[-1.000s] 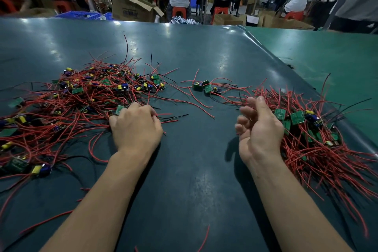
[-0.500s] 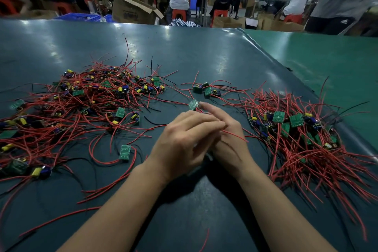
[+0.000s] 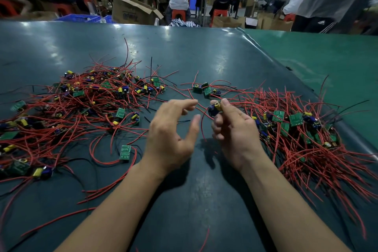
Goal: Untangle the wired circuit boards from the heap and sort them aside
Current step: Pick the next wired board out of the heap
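Note:
A tangled heap (image 3: 81, 106) of small green circuit boards with red and black wires covers the left of the dark table. A second pile (image 3: 302, 133) of the same boards lies at the right. My right hand (image 3: 231, 131) pinches one small board (image 3: 214, 109) with a yellow part, lifted above the table between the piles, its red wire hanging down. My left hand (image 3: 173, 135) hovers beside it with fingers spread and relaxed, holding nothing. A few boards (image 3: 205, 89) lie apart just beyond my hands, and a single board (image 3: 125, 152) lies near my left wrist.
The dark mat (image 3: 184, 51) meets a brighter green surface (image 3: 327, 57) at a raised seam on the right. Loose red wires trail toward the table's near edge. Beyond the table, people sit at benches among cardboard boxes (image 3: 133, 10) and blue crates.
My hands were pressed together over one board; they have since drawn apart. The right hand now lifts that board, and the left hand has let go and spread its fingers.

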Available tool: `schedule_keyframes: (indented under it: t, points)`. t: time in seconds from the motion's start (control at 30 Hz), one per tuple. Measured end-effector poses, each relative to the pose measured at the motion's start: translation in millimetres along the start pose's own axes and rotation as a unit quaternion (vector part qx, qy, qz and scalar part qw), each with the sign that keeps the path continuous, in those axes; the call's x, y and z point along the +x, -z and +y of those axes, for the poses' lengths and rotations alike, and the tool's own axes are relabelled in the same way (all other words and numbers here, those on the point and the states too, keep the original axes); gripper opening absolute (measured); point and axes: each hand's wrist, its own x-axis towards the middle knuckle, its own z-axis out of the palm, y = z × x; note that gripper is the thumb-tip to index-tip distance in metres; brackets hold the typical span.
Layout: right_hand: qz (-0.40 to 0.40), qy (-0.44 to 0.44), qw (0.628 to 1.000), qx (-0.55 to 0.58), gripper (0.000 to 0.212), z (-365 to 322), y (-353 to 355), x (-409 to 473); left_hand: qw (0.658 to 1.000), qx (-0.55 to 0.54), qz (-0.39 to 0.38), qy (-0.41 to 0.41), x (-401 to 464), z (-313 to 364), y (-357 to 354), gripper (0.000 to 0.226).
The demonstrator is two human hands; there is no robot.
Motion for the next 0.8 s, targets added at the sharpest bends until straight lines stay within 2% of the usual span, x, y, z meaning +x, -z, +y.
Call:
schedule_keyframes:
  t: [0.07, 0.13, 0.23, 0.33, 0.5, 0.63, 0.7, 0.8]
  points:
    - [-0.02, -0.039, 0.999, 0.005, 0.026, -1, 0, -2, 0.991, -0.072, -0.075, 0.085, -3, 2, -3, 0.025]
    - [-0.029, -0.058, 0.998, -0.004, 0.024, -1, 0, -4, 0.978, -0.121, -0.111, 0.131, -3, 5, -5, 0.021]
    - [-0.029, -0.048, 0.998, -0.006, 0.017, -1, 2, -3, 0.95, -0.22, -0.091, 0.201, 0, 8, -6, 0.015]
    - [0.006, -0.007, 0.998, -0.068, 0.013, 1, 3, -2, 0.914, -0.281, -0.093, 0.276, 3, 11, -5, 0.007]
    - [-0.01, 0.011, 0.997, -0.082, 0.019, -4, 7, 0, 0.818, -0.403, -0.091, 0.401, 11, 8, -1, 0.012]
    - [0.011, -0.012, 0.997, -0.08, 0.012, -9, 11, 2, 0.752, -0.494, -0.081, 0.429, 15, 4, 2, 0.015]
    - [0.007, -0.035, 0.996, -0.079, 0.013, -9, 10, 1, 0.747, -0.49, -0.086, 0.441, 15, 5, 3, 0.012]
    - [-0.022, -0.045, 0.995, -0.091, 0.017, -9, 10, 0, 0.767, -0.446, -0.095, 0.452, 15, 4, 4, 0.011]
